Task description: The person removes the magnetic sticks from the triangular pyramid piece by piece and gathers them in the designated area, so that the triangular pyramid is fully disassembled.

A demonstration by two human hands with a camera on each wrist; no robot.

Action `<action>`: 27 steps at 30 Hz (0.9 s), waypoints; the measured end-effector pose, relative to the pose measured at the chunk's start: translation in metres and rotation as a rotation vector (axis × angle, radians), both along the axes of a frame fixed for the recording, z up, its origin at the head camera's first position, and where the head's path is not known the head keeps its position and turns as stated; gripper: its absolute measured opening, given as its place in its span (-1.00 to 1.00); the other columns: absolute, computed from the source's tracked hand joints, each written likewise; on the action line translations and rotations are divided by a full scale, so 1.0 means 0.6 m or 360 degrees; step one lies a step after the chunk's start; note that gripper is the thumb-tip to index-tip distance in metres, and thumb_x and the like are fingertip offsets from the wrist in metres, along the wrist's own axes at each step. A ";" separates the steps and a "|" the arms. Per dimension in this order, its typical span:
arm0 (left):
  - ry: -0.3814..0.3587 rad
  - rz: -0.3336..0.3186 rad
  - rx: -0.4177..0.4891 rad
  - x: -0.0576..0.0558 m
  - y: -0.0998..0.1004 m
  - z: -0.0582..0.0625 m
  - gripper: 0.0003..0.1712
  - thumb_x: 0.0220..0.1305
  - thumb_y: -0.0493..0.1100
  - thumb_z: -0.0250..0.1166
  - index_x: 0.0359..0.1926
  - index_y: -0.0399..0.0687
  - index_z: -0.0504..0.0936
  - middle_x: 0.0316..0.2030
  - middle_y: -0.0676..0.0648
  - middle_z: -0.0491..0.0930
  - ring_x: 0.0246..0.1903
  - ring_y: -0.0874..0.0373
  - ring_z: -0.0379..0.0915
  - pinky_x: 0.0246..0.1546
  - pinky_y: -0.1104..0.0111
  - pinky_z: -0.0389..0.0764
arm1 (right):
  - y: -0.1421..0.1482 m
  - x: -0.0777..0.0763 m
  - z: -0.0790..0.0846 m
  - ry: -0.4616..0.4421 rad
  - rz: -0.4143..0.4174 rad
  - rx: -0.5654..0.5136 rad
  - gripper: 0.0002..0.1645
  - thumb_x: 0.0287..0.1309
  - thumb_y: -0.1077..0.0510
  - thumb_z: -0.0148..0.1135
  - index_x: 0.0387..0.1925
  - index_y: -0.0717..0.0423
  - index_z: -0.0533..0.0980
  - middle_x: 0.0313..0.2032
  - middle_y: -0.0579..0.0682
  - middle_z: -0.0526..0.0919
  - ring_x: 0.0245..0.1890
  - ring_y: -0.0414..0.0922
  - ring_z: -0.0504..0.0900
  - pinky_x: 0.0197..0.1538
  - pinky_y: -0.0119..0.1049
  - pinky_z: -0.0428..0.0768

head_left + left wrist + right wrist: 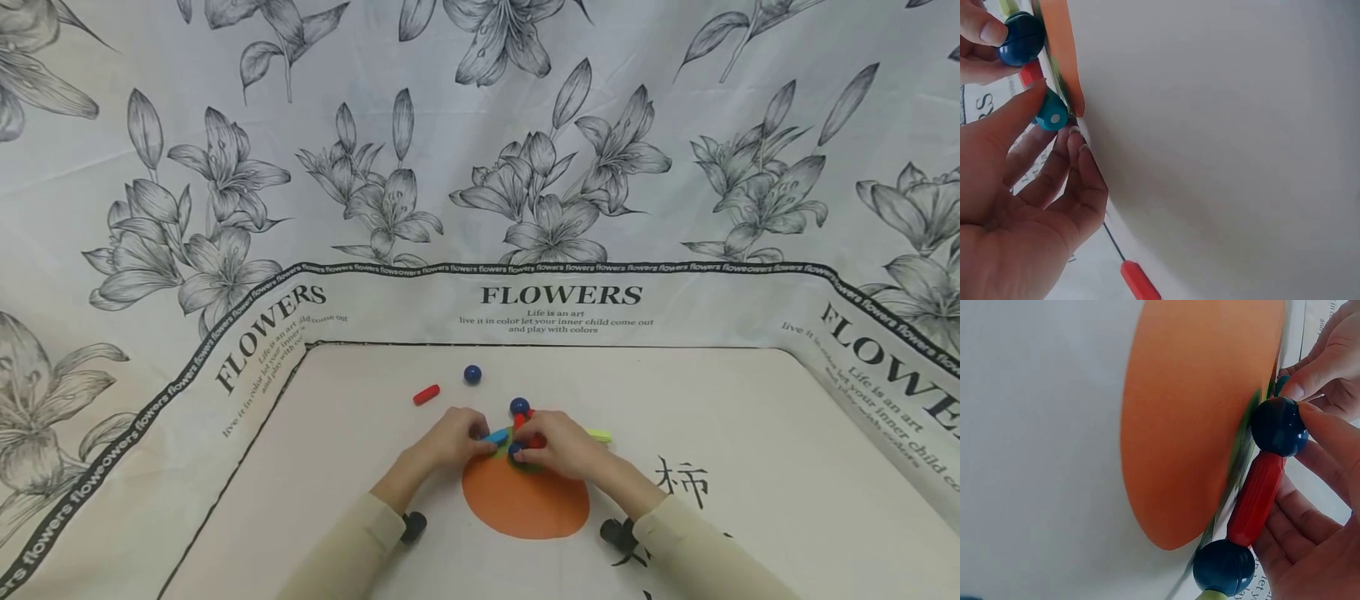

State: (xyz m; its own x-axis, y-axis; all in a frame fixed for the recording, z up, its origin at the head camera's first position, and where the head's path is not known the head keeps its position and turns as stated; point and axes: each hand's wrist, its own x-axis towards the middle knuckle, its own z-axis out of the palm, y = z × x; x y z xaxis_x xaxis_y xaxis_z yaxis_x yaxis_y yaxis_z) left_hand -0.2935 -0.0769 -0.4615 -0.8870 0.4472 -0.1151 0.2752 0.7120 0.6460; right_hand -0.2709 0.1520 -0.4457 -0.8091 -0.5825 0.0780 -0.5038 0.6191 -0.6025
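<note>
My left hand [456, 437] pinches a light blue stick [495, 437] between thumb and fingers, its round end with a pale dot facing the left wrist view. My right hand [558, 442] grips a dark blue ball [1280, 427] with its fingertips. A red stick [1256, 499] joins that ball to a second blue ball [1224, 567], which has a yellow-green stick [600, 435] at its far side. Beyond the hands, another blue ball [520, 407] touches a red stick [518, 422]. The light blue stick points toward the gripped ball; whether they touch is hard to tell.
A loose blue ball [472, 374] and a loose red stick [426, 394] lie at the back left. Under the hands is a flat orange persimmon shape [525, 504] with green at its top. Black characters [682, 482] are on the white surface to the right. Flower-printed cloth [555, 233] stands behind.
</note>
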 end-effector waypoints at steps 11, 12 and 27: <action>-0.0030 0.0044 0.0000 0.002 -0.003 0.000 -0.85 0.29 -0.07 0.47 -0.23 -0.01 0.71 -0.34 0.07 0.59 -0.26 0.14 0.50 -0.13 0.34 0.63 | -0.001 -0.004 -0.004 0.0000 0.0012 0.0008 -0.78 0.22 0.11 0.46 -0.12 0.11 0.74 -0.27 -0.13 0.65 -0.19 -0.04 0.55 -0.15 -0.34 0.57; -0.0021 0.0044 -0.0001 0.003 -0.005 0.000 -0.85 0.29 -0.07 0.47 -0.23 -0.01 0.71 -0.34 0.07 0.59 -0.26 0.14 0.50 -0.13 0.34 0.63 | -0.001 -0.004 -0.005 0.0002 0.0016 0.0007 -0.78 0.23 0.11 0.46 -0.12 0.11 0.74 -0.27 -0.13 0.65 -0.19 -0.05 0.55 -0.15 -0.34 0.57; 0.0132 0.0159 -0.0008 0.002 -0.105 -0.001 -0.86 0.27 -0.13 0.48 -0.22 -0.03 0.70 -0.35 0.06 0.58 -0.26 0.11 0.45 -0.15 0.28 0.57 | 0.001 -0.004 -0.002 -0.0019 0.0004 0.0006 -0.80 0.20 0.13 0.48 -0.13 0.06 0.73 -0.26 -0.13 0.63 -0.19 -0.06 0.54 -0.17 -0.35 0.55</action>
State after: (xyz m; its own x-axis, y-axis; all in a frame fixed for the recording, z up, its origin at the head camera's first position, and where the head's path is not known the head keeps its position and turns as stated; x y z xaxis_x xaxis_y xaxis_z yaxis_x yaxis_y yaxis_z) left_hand -0.2926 -0.1397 -0.4618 -0.9336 0.3560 -0.0415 0.2553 0.7418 0.6201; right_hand -0.2734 0.1526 -0.4472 -0.8084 -0.5850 0.0659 -0.4981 0.6200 -0.6062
